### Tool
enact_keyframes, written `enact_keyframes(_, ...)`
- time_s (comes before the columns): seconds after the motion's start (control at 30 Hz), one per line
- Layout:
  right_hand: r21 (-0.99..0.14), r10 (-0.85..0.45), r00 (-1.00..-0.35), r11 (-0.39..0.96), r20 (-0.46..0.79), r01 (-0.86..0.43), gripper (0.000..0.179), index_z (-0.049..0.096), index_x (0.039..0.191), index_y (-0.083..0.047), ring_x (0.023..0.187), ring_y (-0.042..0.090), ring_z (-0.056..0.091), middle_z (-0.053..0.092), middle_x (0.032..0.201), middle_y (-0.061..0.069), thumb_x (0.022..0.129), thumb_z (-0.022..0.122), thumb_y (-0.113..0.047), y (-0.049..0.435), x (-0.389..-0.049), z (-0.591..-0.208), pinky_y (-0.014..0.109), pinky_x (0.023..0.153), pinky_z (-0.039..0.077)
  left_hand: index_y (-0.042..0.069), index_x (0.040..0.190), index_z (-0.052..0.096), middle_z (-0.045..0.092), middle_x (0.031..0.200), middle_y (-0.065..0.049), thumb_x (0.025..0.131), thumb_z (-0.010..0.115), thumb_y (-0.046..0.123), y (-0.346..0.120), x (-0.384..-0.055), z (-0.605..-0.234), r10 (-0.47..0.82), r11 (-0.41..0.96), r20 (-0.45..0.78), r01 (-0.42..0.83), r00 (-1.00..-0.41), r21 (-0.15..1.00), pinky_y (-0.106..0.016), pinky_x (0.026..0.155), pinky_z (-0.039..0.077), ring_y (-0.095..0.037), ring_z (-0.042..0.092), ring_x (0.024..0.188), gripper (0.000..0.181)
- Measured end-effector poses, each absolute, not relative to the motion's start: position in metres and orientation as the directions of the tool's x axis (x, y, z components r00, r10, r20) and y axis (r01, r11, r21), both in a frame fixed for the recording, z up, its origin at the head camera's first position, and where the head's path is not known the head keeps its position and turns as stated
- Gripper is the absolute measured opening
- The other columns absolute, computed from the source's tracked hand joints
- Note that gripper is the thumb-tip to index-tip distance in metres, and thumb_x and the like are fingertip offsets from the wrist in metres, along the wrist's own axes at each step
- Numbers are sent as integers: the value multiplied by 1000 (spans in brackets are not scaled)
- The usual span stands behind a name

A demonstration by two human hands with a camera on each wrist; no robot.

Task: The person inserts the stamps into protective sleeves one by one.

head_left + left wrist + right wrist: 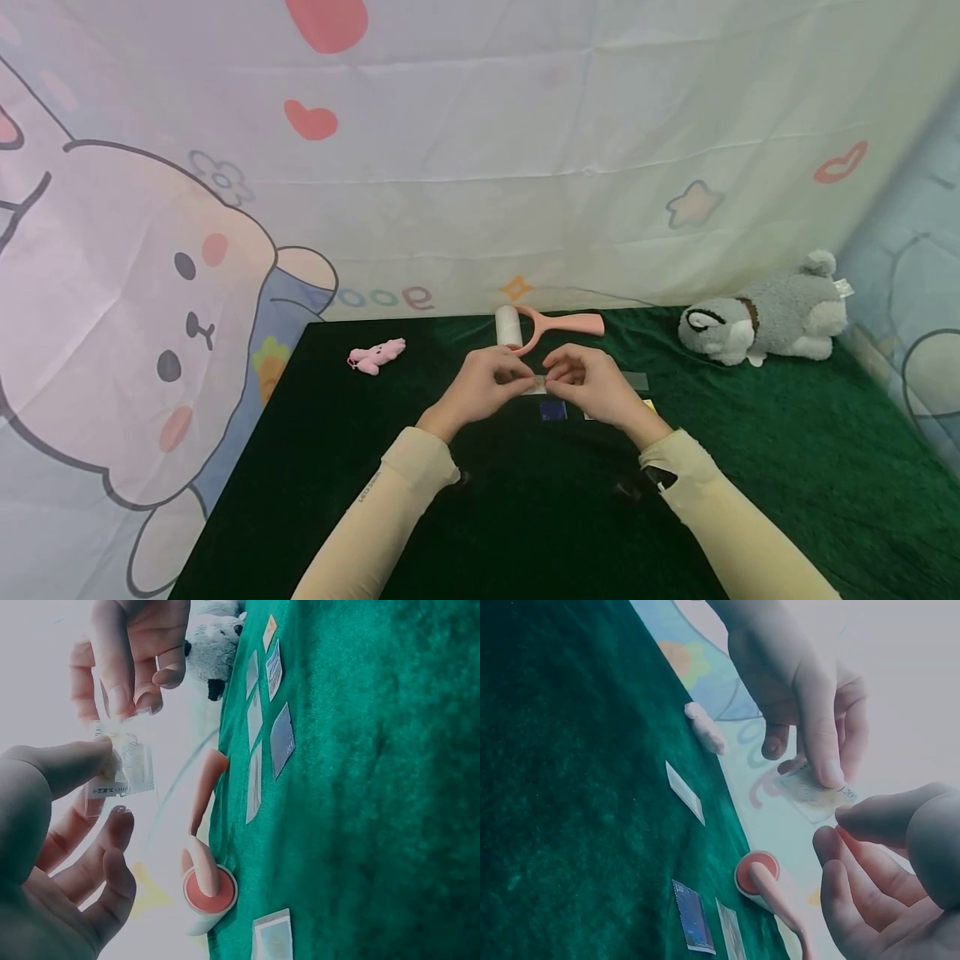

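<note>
In front of me, above the green cloth, a small stamp in a clear sleeve (133, 766) is held between both hands. My left hand (483, 383) pinches it between thumb and fingers at one end. At the opposite edge, my right hand (592, 387) pinches the sleeve with thumb and fingertips. Pale printing shows through the plastic in the left wrist view. Below the hands lies a dark blue stamp (694, 916) with toothed edges. Another sleeved stamp (273, 937) lies apart on the cloth, seen in both wrist views.
A lint roller (509, 327) with a pink handle lies behind the hands. Clear sleeves (255, 720) and more stamps (274, 671) lie on the green cloth (300, 500). A pink plush toy (377, 356) is at left, a grey plush dog (780, 321) at right.
</note>
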State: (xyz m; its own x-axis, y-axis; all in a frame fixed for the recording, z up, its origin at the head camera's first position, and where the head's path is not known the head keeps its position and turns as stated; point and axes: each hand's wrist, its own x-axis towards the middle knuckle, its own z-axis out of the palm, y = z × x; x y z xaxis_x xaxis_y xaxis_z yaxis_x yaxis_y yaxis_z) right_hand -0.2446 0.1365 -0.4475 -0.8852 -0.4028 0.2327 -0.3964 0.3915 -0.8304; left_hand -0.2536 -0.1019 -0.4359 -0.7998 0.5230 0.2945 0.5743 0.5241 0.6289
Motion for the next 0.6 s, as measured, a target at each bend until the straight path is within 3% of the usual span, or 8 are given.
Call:
enact_keyframes(0.33, -832, -393, -887, 385, 242, -398, 25, 68, 120, -5, 91, 19, 72, 74, 105, 9, 97, 76, -10, 139, -244, -447, 38, 84, 59, 16, 108, 80, 71, 100, 5, 100, 75, 21, -109, -256, -442, 473, 511, 258, 501, -842, 699, -31, 85, 56, -10, 64, 91, 10)
enact_keyframes(0.6, -837, -387, -894, 394, 224, -380, 24, 68, 120, -5, 91, 20, 71, 73, 105, 9, 98, 75, -11, 142, -243, -446, 40, 84, 59, 18, 110, 79, 74, 102, 2, 102, 73, 25, -114, -256, -445, 411, 524, 175, 389, -895, 757, -32, 64, 59, -18, 65, 88, 13)
